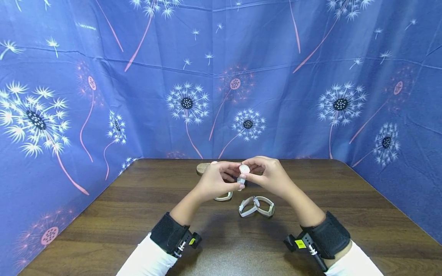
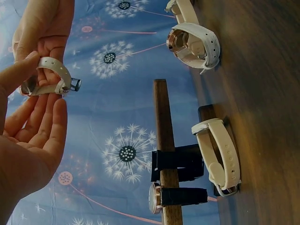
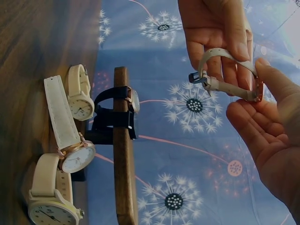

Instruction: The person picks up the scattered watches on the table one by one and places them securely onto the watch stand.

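Note:
Both hands hold one wristwatch [image 1: 244,169] up over the table, its pale round dial tilted toward the head camera. Its white strap [image 3: 224,54] curves round in a loop, with a dark metal buckle [image 3: 194,77] on the far side from the case. My right hand [image 1: 271,174] pinches the watch at its rose-gold case [image 3: 259,89], thumb on one side and fingers on the other. From the other side my left hand [image 1: 217,180] holds the strap between thumb and fingers. In the left wrist view the hands partly hide the case.
A wooden bar [image 3: 123,154] behind the hands carries dark-strapped watches [image 3: 117,119]. On the table [image 1: 138,214] below stand a white-strapped rose-gold watch [image 3: 77,157], a cream watch [image 3: 51,211] overlapping it, and a smaller cream watch [image 3: 80,108]. A blue dandelion-print cloth [image 1: 276,76] encloses the table's back and sides.

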Action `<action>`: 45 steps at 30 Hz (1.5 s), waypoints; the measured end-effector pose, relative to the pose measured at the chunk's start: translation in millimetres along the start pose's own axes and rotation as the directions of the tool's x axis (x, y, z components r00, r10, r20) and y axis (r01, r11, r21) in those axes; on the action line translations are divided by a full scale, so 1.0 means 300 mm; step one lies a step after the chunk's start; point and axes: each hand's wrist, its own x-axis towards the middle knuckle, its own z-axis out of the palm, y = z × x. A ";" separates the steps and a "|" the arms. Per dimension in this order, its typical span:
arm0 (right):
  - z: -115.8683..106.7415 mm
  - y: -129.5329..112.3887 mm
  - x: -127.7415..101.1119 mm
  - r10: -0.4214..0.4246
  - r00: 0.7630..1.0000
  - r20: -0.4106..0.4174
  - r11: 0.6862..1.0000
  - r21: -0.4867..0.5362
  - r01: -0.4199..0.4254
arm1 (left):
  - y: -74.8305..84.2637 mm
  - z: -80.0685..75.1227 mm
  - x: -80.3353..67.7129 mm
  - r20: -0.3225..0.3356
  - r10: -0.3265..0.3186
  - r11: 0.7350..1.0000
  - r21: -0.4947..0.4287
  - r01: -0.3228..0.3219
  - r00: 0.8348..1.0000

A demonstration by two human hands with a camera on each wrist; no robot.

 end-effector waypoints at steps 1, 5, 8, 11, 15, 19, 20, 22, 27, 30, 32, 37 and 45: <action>-0.002 -0.001 0.000 0.001 1.000 0.008 1.000 0.011 -0.001 | 0.001 0.001 0.000 -0.008 0.008 1.000 0.010 -0.008 1.000; -0.011 -0.002 0.000 0.006 0.999 0.051 0.999 0.053 -0.009 | 0.002 0.001 -0.002 -0.032 0.012 0.998 0.054 -0.010 0.999; -0.017 -0.003 0.001 0.017 0.997 0.072 0.997 0.070 -0.022 | 0.002 0.002 -0.004 -0.050 0.023 0.996 0.090 -0.019 0.998; -0.025 -0.004 0.002 0.033 0.997 0.072 0.997 0.063 -0.038 | -0.001 0.000 -0.003 -0.065 0.034 0.992 0.123 -0.026 0.997; -0.050 0.011 0.002 0.068 0.997 0.038 0.997 0.022 -0.068 | -0.013 -0.021 0.001 -0.131 -0.015 0.986 0.163 0.037 0.991; -0.089 0.053 -0.001 0.105 0.994 -0.012 0.994 -0.001 -0.105 | -0.035 -0.075 0.004 -0.245 -0.108 0.971 0.183 0.155 0.963; -0.100 0.066 -0.003 0.109 0.994 -0.024 0.994 -0.006 -0.109 | -0.042 -0.092 0.004 -0.269 -0.129 0.966 0.184 0.182 0.954; -0.122 0.096 -0.006 0.106 0.993 -0.044 0.994 -0.034 -0.107 | -0.058 -0.126 0.003 -0.301 -0.165 0.956 0.188 0.228 0.939; -0.170 0.195 -0.026 0.074 0.994 -0.084 0.972 -0.218 -0.091 | -0.113 -0.207 -0.010 -0.347 -0.257 0.916 0.209 0.341 0.902; -0.185 0.258 -0.048 0.075 0.992 -0.105 0.952 -0.288 -0.103 | -0.152 -0.243 -0.026 -0.365 -0.319 0.899 0.177 0.401 0.875; -0.188 0.289 -0.061 0.091 0.990 -0.110 0.944 -0.308 -0.121 | -0.185 -0.262 -0.039 -0.365 -0.363 0.894 0.121 0.431 0.857; -0.183 0.333 -0.075 0.129 0.984 -0.123 0.933 -0.323 -0.162 | -0.257 -0.302 -0.062 -0.337 -0.489 0.864 -0.058 0.500 0.805; -0.138 0.408 -0.098 0.126 0.980 -0.153 0.921 -0.349 -0.173 | -0.316 -0.319 -0.076 -0.331 -0.621 0.780 -0.169 0.603 0.711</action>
